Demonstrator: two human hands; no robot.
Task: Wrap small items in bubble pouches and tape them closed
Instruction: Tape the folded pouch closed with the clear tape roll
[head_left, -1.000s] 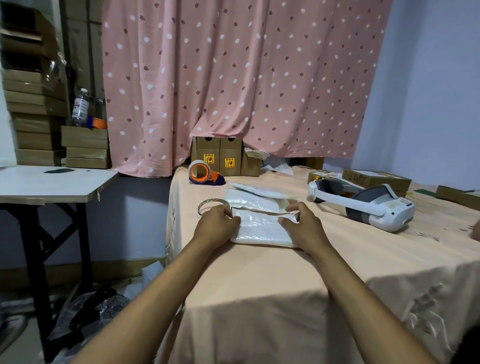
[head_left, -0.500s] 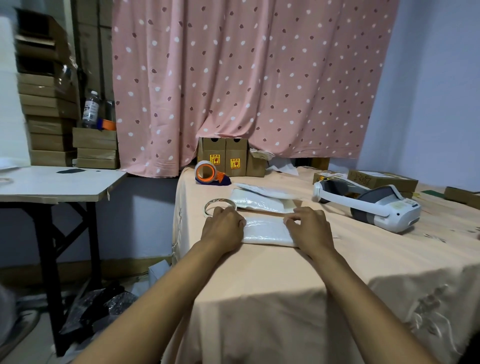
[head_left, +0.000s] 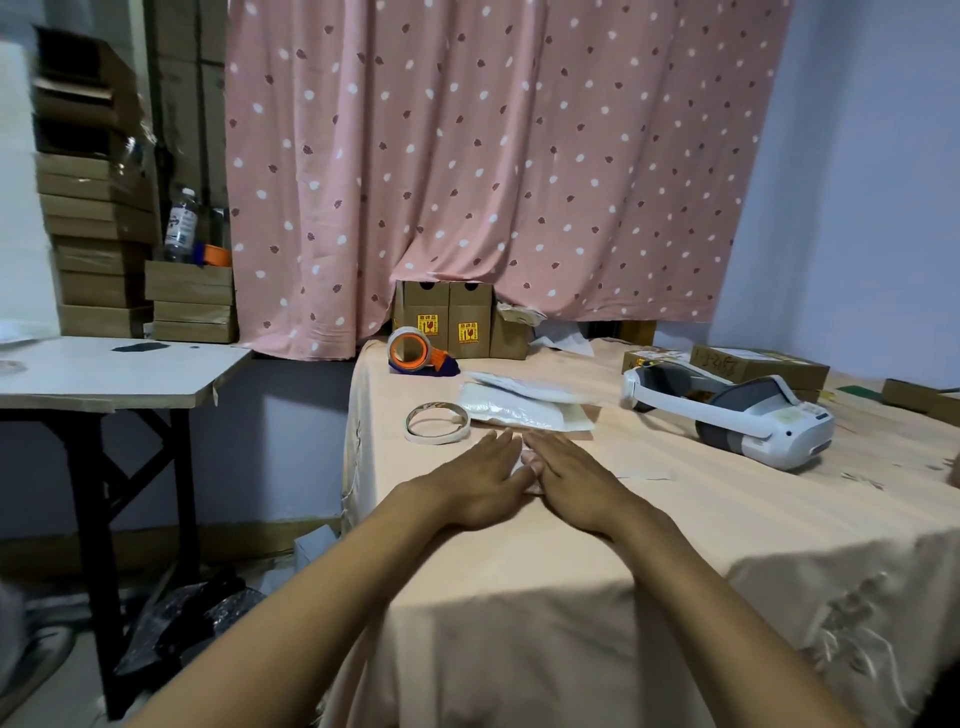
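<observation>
My left hand (head_left: 475, 480) and my right hand (head_left: 574, 480) lie flat, palms down and side by side, on the peach tablecloth (head_left: 649, 540). Their inner edges touch over a white bubble pouch (head_left: 525, 469). The hands hide nearly all of it, and only a white sliver shows between the fingers. Just behind the fingertips lies a stack of more white bubble pouches (head_left: 511, 406). A thin roll of clear tape (head_left: 438, 422) lies flat to the left of that stack. An orange tape dispenser (head_left: 415, 354) stands farther back.
A white VR headset (head_left: 737, 415) lies at the right, with flat cardboard boxes (head_left: 761, 364) behind it. Small brown boxes (head_left: 449, 325) stand under the pink curtain. A white side table (head_left: 104, 371) stands to the left across a gap. Dark bags lie on the floor.
Both hands slid inward from the two ends of the pouch and now meet flat over its middle, covering it. The view has shifted slightly.
</observation>
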